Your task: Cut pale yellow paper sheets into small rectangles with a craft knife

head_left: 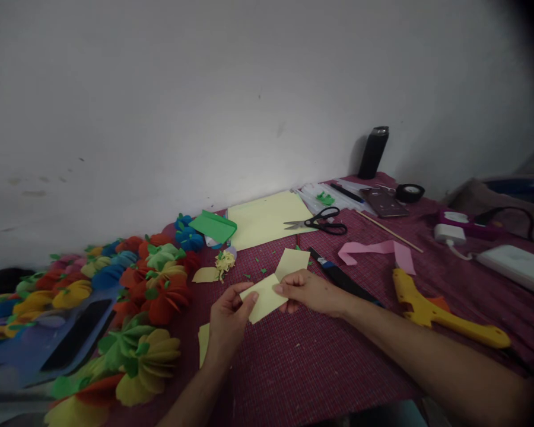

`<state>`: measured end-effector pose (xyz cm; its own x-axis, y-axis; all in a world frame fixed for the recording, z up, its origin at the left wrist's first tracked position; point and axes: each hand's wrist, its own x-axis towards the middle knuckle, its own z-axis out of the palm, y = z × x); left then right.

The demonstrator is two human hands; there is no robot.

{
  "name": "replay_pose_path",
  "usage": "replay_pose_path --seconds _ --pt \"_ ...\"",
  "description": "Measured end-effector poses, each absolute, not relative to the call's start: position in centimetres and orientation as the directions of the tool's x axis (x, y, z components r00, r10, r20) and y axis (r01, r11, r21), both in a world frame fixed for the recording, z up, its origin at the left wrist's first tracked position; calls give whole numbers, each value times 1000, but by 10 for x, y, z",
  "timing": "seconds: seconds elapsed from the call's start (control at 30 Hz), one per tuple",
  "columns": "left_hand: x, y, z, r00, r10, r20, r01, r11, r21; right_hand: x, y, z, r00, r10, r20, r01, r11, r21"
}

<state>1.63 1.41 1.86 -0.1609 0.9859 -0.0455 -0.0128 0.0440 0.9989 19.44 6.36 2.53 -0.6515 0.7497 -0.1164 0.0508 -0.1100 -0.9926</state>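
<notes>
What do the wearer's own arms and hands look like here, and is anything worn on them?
The left hand and right hand are ungloved, with no ring, watch or bracelet visible. The left forearm and right forearm are bare; no sleeve shows within the picture.

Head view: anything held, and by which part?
Pale yellow paper piece, pinched by the left hand at its left edge, the right hand at its right.

The metal-bladed scissors point(310, 223) have smooth plastic handles. Beneath their tips lies a matt paper sheet point(262, 216); in front of them are matt, smooth-faced paper squares point(267, 301) and a smooth plastic glue gun point(449, 324); to their right, a wooden stick point(389, 231) and a glossy phone point(385, 203). Around them spreads a woven cloth tablecloth point(320, 367).
</notes>
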Motion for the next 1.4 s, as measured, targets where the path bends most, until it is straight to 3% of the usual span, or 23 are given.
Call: replay_pose_path --seconds 0.37,0.63,0.97,1.13,1.3,1.4 --pt "19 14 23 -190 979 -68 -1 69 998 194 63 26 -665 741 -95 78 -58 -995" --pt "21 11 31 15 973 -231 -276 226 934 193 61 17 -685 727 -56 141 57 -988" --pt "17 12 25 65 959 -276 -60 280 958 192 57 11 -711 703 -16 273 255 -928" --pt "14 11 31 164 934 -317 0 321 947 195 55 16 -718 696 -9 303 300 -904" --pt "17 11 26 141 954 -266 161 243 957 196 52 21 -752 659 -12 303 330 -894" --pt "19 11 24 123 959 -257 150 238 960 196 52 21 -759 650 -26 301 315 -900"
